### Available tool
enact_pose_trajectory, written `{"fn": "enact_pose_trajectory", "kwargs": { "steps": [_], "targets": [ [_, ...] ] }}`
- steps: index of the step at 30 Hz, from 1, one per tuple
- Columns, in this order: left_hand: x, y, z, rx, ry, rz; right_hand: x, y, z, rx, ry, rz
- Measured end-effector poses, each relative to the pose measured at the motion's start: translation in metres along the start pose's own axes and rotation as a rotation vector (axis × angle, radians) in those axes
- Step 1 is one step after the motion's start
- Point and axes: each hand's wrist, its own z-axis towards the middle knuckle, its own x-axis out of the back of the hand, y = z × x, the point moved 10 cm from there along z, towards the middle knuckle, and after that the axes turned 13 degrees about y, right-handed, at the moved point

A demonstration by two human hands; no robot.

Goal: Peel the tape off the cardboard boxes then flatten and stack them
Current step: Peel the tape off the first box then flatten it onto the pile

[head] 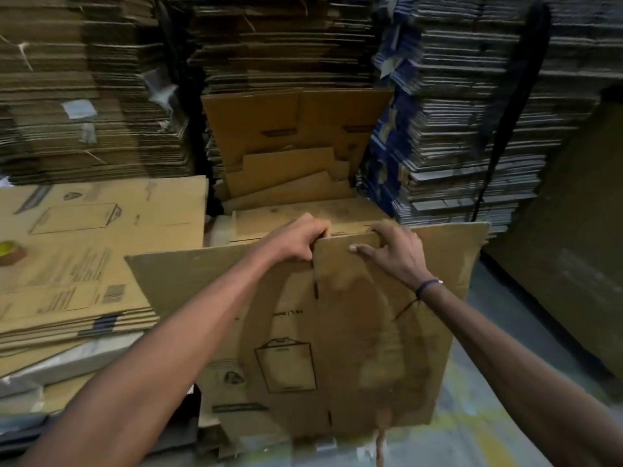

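A brown cardboard box [337, 348] stands in front of me, flattened and nearly upright, with a printed box outline on its face. My left hand [300, 239] grips its top edge just left of the flap slit. My right hand [394, 251] holds the top of the flap to the right of the slit, thumb on the near face and fingers curled over the far side. A strip of tape [381, 443] hangs from the box's bottom edge. To the left lies a low stack of flattened boxes [77, 264].
A tape roll [10, 252] rests on the left stack. Tall walls of flattened cardboard [279, 42] fill the background, with loose flattened boxes [290, 163] leaning behind the one I hold. A dark strap [512, 106] hangs at the right. Bare floor [488, 433] lies at lower right.
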Motion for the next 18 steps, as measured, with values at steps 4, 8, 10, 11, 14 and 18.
{"fn": "enact_pose_trajectory", "kwargs": {
  "steps": [4,8,10,11,14,18],
  "targets": [
    [0.003,-0.050,0.046,0.000,0.019,0.038,-0.044,-0.001,0.067,0.008,-0.015,0.051],
    [0.011,-0.096,0.089,0.070,0.115,0.035,-0.088,0.010,0.119,-0.015,-0.059,0.041],
    [0.022,-0.116,0.107,0.125,0.210,0.033,-0.107,0.026,0.139,-0.058,-0.085,0.034],
    [0.025,-0.121,0.116,0.127,0.241,0.054,-0.114,0.033,0.149,-0.071,-0.089,0.025],
    [0.020,-0.126,0.136,0.079,0.357,0.174,-0.134,0.048,0.182,-0.091,-0.069,0.007],
    [-0.028,-0.155,0.153,0.137,0.368,0.449,-0.163,0.074,0.238,-0.128,-0.042,-0.005]
  ]
}}
